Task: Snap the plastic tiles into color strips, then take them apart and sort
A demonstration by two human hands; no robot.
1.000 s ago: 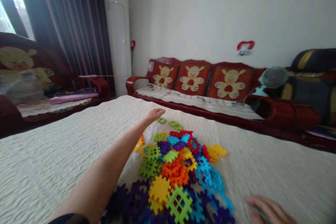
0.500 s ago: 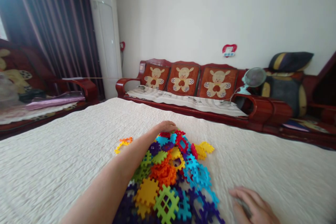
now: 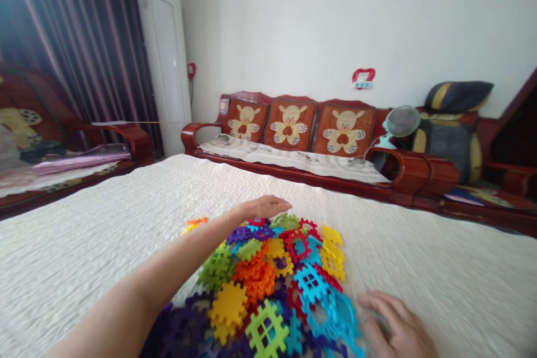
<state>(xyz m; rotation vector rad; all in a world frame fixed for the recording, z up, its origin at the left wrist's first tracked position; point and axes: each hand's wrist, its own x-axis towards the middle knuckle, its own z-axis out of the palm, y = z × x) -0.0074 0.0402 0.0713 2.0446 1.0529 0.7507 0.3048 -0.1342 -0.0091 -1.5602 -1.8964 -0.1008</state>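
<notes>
Head view, looking down past my own arms. My left hand (image 3: 264,206) is stretched out flat, palm down, fingers together and extended, resting at the far edge of the heap of bright plastic interlocking square tiles (image 3: 268,279). It grips nothing; it lies open against the farthest pieces, with a green tile (image 3: 286,220) and a red frame tile (image 3: 298,235) just beside the fingertips. My forearm runs along the left flank of the heap, touching the purple tiles (image 3: 184,324) near my elbow.

My right hand (image 3: 396,327) sits low at the near right corner, fingers spread and loosely curled, open, pressing on the cream quilted bedspread (image 3: 84,235) right beside the light blue tiles (image 3: 331,313). It holds nothing either, as far as I can see; the lower part of the hand runs off the picture.

So the two hands are well apart, one at the far side of the pile, one at the near right. The tiles lie loose and jumbled on the bedspread, mostly bunched between my arms. An orange and yellow tile pair (image 3: 193,224) sits just outside my left forearm, apart from the rest. I'd judge the gathering as well along: most pieces are in one heap, that stray pair and the yellow tiles (image 3: 333,251) on the right fringe are left out.

Beyond the bed, a red wooden sofa with bear-print cushions (image 3: 302,134) and a tall white standing air conditioner (image 3: 161,50).
</notes>
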